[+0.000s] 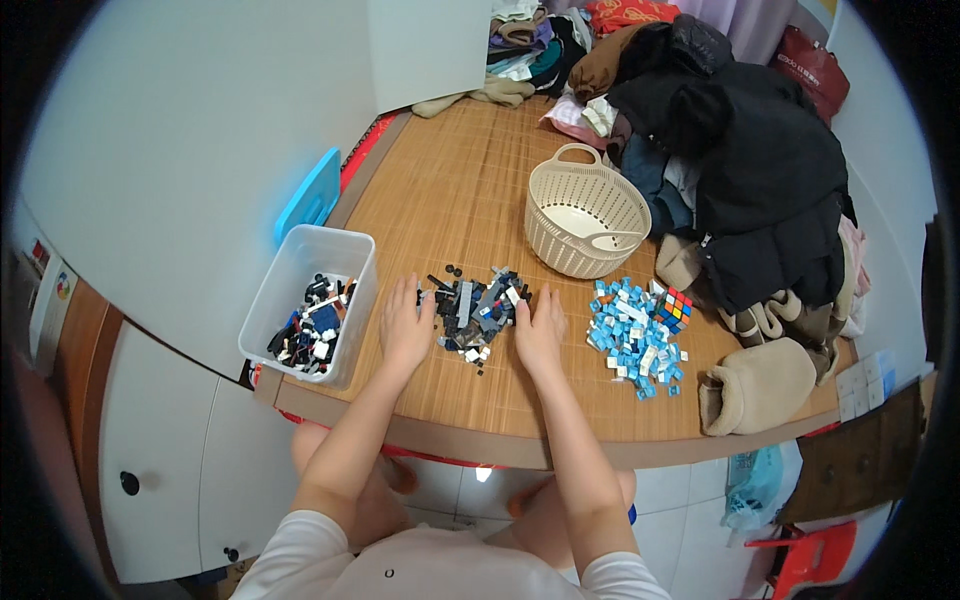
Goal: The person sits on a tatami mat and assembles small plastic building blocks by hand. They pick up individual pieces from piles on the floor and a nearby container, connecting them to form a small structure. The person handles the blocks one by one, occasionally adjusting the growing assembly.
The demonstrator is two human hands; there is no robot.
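On the bamboo mat [440, 190] lies a pile of small black, grey and white building bricks [465, 305]. My left hand [407, 325] rests along the left side of this pile, its fingers stretched out and pointing away from me. On the opposite side is my right hand [541, 325], also with fingers extended; its thumb is at the pile's edge. Neither hand holds anything. To the right of my right hand is a second pile of small light-blue and white pieces [635, 340]. A colourful puzzle cube [673, 311] sits at that pile's upper right edge.
A clear plastic box [361, 300] with mixed bricks inside stands at the left, its blue lid [312, 195] behind it. Beyond the piles is a beige basket [545, 222]. Dark clothes [770, 170] are heaped at the right, with a beige fleecy item [765, 385] nearer me.
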